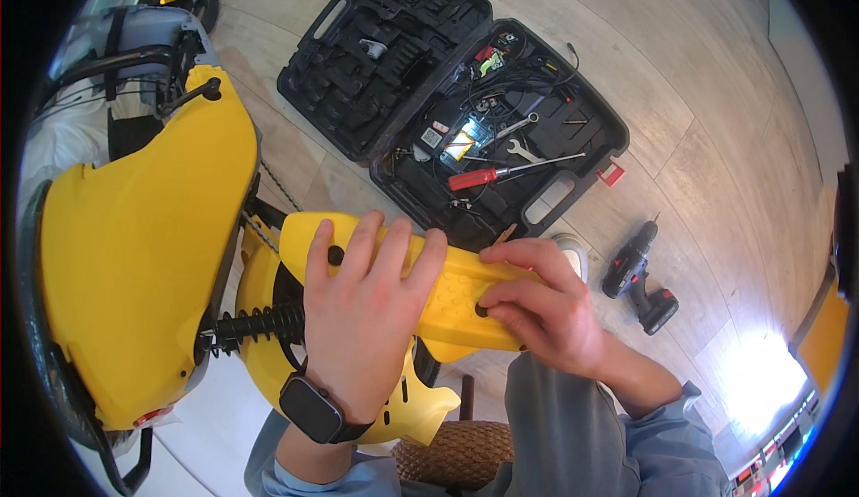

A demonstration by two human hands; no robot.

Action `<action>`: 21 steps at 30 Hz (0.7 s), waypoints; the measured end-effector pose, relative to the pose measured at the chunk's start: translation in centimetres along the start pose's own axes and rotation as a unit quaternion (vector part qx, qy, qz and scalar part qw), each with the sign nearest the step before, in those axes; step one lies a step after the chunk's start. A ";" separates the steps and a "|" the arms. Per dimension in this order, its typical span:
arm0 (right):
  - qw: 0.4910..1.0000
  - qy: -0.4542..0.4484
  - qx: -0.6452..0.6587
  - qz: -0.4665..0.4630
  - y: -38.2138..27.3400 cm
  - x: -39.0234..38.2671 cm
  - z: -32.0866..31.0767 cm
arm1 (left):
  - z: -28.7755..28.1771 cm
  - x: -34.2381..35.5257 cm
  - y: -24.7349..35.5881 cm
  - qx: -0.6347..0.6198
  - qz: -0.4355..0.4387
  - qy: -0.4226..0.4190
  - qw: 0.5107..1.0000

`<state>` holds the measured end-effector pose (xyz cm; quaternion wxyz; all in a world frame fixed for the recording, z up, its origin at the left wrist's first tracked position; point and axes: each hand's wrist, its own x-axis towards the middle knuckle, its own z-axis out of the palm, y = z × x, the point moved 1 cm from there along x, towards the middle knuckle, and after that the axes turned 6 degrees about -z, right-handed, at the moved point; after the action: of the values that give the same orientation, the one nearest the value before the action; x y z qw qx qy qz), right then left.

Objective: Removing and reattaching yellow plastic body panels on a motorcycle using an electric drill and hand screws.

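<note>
I have the yellow panel (456, 289) on the near side of the tool case (612, 130), my left hand (367, 296) across it, fingers spread; my right hand's (555, 314) fingers curl at its black plug (481, 311), though I cannot tell whether they pinch it. The open case holds a red-handled screwdriver (474, 178), wrenches (522, 151) and tangled cables (510, 76); its moulded lid (340, 94) holds one pale piece (372, 48). Right of the case lies a drill (629, 260).

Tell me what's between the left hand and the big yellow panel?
In the head view, a black coil spring sits between the left hand and the big yellow panel; curved yellow bodywork shows above and below it.
</note>
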<state>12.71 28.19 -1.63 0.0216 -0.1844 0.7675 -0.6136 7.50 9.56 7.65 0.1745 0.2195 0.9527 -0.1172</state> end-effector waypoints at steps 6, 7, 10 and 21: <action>0.995 0.025 -0.063 -0.078 -0.3 -0.1 0.2 | 0.3 -0.1 -0.2 -0.010 -0.005 0.012 1.000; 0.990 0.029 -0.103 -0.094 -0.4 -0.2 0.4 | 0.3 -0.1 -0.2 -0.018 -0.010 0.023 1.000; 0.982 0.042 -0.150 -0.103 -0.6 -0.5 0.8 | 0.1 -0.1 -0.2 -0.017 -0.011 0.021 1.000; 0.974 0.055 -0.177 -0.127 -0.7 -0.7 0.7 | -0.1 0.0 0.2 -0.027 -0.010 0.014 1.000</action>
<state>13.76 27.64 -1.24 -0.1320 -0.2471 0.8341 -0.4752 7.55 9.75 7.74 0.1658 0.2072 0.9599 -0.0905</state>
